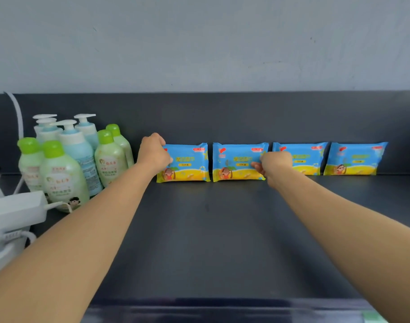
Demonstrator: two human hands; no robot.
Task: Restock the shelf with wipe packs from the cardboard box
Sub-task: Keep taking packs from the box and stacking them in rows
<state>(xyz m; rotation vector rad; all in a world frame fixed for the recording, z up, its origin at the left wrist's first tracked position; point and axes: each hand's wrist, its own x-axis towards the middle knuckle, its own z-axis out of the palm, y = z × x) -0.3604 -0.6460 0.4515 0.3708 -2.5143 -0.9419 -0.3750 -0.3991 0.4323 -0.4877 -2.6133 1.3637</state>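
Several blue-and-yellow wipe packs stand upright in a row against the back wall of the dark shelf (211, 229). My left hand (154, 153) grips the upper left corner of the leftmost pack (187, 163). My right hand (272, 164) pinches the right edge of the second pack (236, 163). Two more packs (302, 158) (355, 158) stand to the right, untouched. The cardboard box is out of view.
A cluster of green-capped and pump bottles (66, 159) stands at the left of the shelf, close to the leftmost pack. A white power strip with cables (15, 210) lies at the far left front. The shelf's front edge (222, 304) runs along the bottom.
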